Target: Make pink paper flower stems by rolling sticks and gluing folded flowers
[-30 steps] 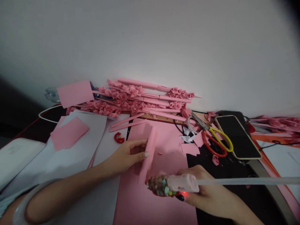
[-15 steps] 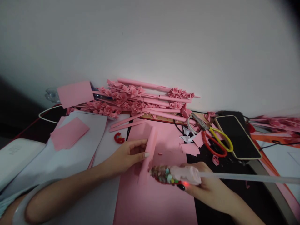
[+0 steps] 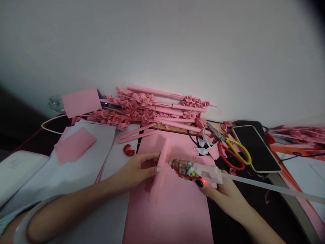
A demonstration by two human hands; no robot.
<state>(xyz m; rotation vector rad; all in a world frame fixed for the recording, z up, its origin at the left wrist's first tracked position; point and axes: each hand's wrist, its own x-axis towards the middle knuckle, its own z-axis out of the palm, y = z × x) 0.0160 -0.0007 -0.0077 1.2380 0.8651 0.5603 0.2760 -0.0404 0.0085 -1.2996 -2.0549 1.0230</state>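
Gluing seemingly midway: left fingers (image 3: 149,169) pinching rolled pink sheet (image 3: 158,179), right fingers (image 3: 213,191) clenched round glue gun (image 3: 200,171), nozzle at seam; finished rose stems (image 3: 142,108) piled behind.

a home craft desk is shown, set against a plain white wall (image 3: 162,40). a large pink sheet (image 3: 175,210) is spread on it as a work surface. behind the sheet, paper roses and rolled pink stems (image 3: 149,110) are heaped along the wall. to the right of the sheet, scissors (image 3: 230,142), paper scraps (image 3: 204,149) and a phone (image 3: 256,147) are left lying. to its left, white sheets (image 3: 83,169) and a cut pink rectangle (image 3: 74,144) are stacked. over the sheet, a decorated glue gun (image 3: 200,171) is held at a rolled pink tube (image 3: 161,169).
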